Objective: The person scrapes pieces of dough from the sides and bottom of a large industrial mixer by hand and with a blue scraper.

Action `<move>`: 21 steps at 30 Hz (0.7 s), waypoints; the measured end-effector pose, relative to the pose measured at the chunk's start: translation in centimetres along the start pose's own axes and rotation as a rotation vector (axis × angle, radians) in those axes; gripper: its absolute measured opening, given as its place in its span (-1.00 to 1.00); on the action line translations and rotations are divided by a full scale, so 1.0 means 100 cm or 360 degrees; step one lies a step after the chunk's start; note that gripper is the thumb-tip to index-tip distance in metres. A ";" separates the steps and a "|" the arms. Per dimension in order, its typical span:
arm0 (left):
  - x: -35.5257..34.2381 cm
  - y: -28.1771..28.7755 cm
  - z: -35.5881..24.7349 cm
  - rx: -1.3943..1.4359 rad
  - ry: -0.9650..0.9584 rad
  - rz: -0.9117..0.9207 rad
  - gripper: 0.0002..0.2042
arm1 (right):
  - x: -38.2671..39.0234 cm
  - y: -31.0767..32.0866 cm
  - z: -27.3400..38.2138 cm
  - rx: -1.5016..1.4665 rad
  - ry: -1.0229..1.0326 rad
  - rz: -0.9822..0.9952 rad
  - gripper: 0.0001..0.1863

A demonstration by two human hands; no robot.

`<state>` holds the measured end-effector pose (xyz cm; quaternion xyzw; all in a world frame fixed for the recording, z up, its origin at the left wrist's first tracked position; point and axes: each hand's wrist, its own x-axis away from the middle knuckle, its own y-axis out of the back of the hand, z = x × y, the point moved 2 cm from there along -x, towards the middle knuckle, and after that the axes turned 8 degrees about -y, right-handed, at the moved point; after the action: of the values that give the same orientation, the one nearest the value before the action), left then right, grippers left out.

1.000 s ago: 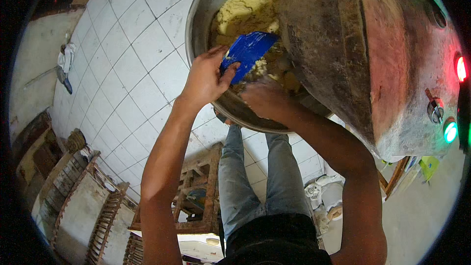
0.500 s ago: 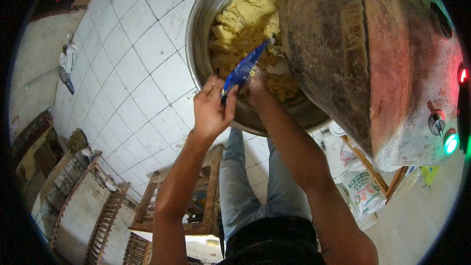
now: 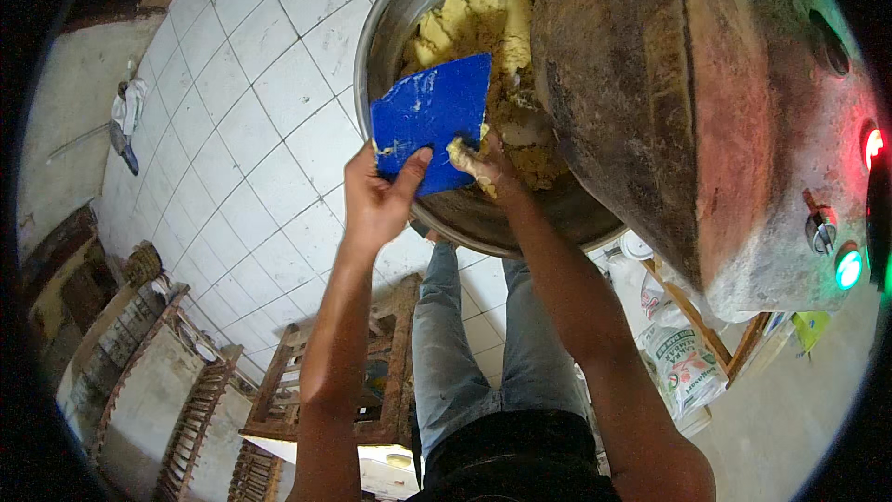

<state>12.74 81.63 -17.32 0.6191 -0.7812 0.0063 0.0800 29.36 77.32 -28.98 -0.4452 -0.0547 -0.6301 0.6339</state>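
Head view: left hand [image 3: 376, 200] pinches the blue scraper [image 3: 432, 125] at the steel bowl's [image 3: 390, 28] rim while right hand [image 3: 483, 163] clutches sticky yellow dough [image 3: 483, 33], which could drop onto the floor tiles [image 3: 232, 130].

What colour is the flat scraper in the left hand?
Blue, smeared with a little yellow dough; the scraper shows best in the head view, pinched by the left hand.

One large metal bowl [image 3: 400, 28] holds one mass of yellow dough [image 3: 474, 23]. One blue plastic scraper [image 3: 430, 121]. Two hands: left hand [image 3: 376, 200], right hand [image 3: 483, 163]. One mixer machine [image 3: 688, 112] at right, with two lit lamps, one red [image 3: 872, 147], one green [image 3: 847, 270]. One printed sack [image 3: 683, 367]. One wooden chair [image 3: 344, 381].
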 end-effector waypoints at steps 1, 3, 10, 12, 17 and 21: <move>-0.003 0.008 -0.001 0.0047 0.0037 0.0068 -0.82 | -0.005 0.006 -0.002 0.0275 0.0050 0.0043 -0.20; -0.008 0.024 -0.006 0.0120 0.0087 0.0187 -0.81 | -0.016 0.012 -0.008 0.0707 0.0193 0.0204 -0.13; -0.029 0.059 -0.027 0.0047 0.0142 0.0430 -0.82 | -0.014 0.001 -0.012 0.0597 0.0650 0.0713 0.01; -0.025 0.067 -0.025 -0.0027 0.0116 0.0515 -0.83 | -0.003 -0.017 0.000 0.0653 0.0681 0.0646 0.04; -0.024 0.041 -0.040 -0.0259 -0.0123 0.0531 -0.83 | 0.024 -0.045 0.035 0.0400 0.0014 0.0160 0.01; -0.021 0.027 -0.021 -0.0619 -0.0547 0.0461 -0.81 | 0.020 -0.040 0.025 0.0153 0.0089 -0.0012 -0.04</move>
<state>10.82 84.52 -15.33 0.4662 -0.8500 -0.2371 0.0619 27.60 78.10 -24.26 -0.3963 -0.0688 -0.6413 0.6534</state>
